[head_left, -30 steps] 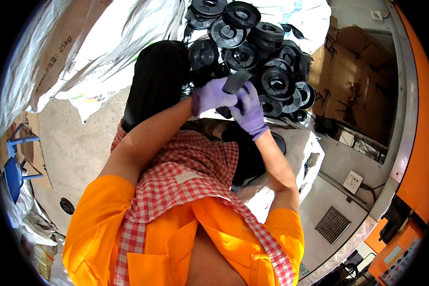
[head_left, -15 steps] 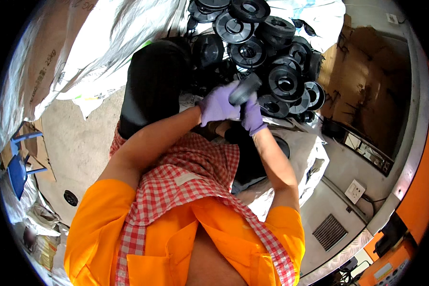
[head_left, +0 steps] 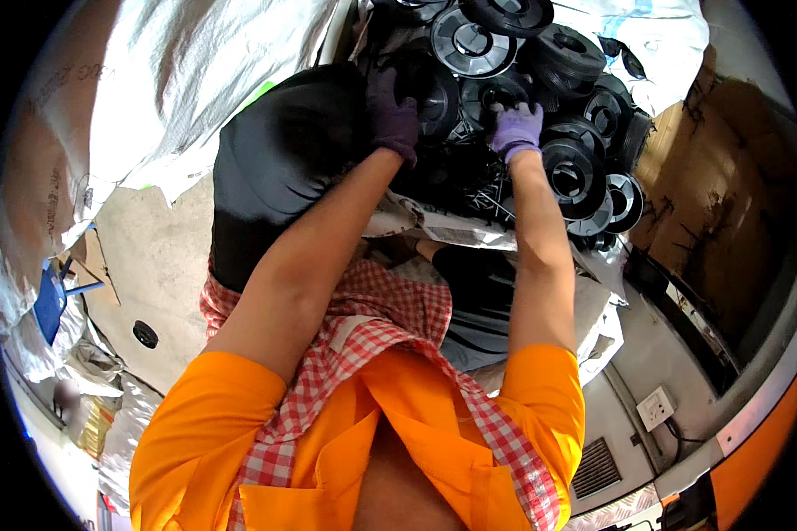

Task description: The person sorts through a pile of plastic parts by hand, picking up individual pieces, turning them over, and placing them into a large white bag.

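Note:
Both my hands wear purple gloves and reach into a heap of black plastic spools [head_left: 472, 42]. My left hand [head_left: 393, 113] is at the heap's left side, thumb and fingers closed about the edge of a shadowed black spool [head_left: 436, 104]. Its fingertips are partly lost in the dark. My right hand [head_left: 516, 131] lies to the right of it, fingers curled over the near rim of another black spool [head_left: 498, 88]. Thin dark and pale scraps [head_left: 491, 193] lie below, between my two forearms.
White woven sacking [head_left: 208, 80] hangs at the left, and more white sacking [head_left: 655, 44] lies behind the heap. A brown cardboard surface [head_left: 726, 168] stands at the right. One black round piece [head_left: 145, 334] lies on the floor near a blue stool [head_left: 51, 305]. A wall socket [head_left: 655, 408] is lower right.
My hands were together around a black spool in front of the heap. Now they are apart and farther forward, each on a spool in the heap; the view has shifted too.

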Available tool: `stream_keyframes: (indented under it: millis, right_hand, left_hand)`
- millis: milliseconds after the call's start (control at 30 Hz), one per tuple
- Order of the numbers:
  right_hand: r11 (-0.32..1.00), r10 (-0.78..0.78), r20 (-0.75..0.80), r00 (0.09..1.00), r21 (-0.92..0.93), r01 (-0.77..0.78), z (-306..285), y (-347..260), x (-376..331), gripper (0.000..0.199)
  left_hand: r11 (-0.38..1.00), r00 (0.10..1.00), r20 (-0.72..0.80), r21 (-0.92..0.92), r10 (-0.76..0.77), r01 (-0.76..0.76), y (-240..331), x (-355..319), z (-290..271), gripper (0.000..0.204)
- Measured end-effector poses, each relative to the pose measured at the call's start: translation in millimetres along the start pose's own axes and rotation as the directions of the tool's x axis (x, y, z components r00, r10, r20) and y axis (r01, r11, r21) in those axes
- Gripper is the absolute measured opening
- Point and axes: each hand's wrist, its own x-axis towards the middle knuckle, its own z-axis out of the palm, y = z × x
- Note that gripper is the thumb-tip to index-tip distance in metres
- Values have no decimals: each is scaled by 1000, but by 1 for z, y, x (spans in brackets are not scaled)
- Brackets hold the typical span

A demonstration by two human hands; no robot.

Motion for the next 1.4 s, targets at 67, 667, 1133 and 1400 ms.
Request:
stream_keyframes:
  millis: [67,667,1133,1400]
  right_hand:
    - [979,29,-59,998,205,-16,-18,9,-18,53]
    - [575,196,101,975,794,-198,111,-92,-47,57]
    - [709,539,-771,340,633,311,-23,-60,-166,23]
    - [113,573,-411,709,896,429,-45,-96,-167,31]
  left_hand:
    - [999,1000,-26,37,6,-5,1,-4,-1,53]
    - [726,714,692,-544,105,420,169,-5,-121,36]
    - [957,626,776,-230,71,176,103,-51,-123,39]
    - [737,602,738,-583,305,342,105,-65,-140,48]
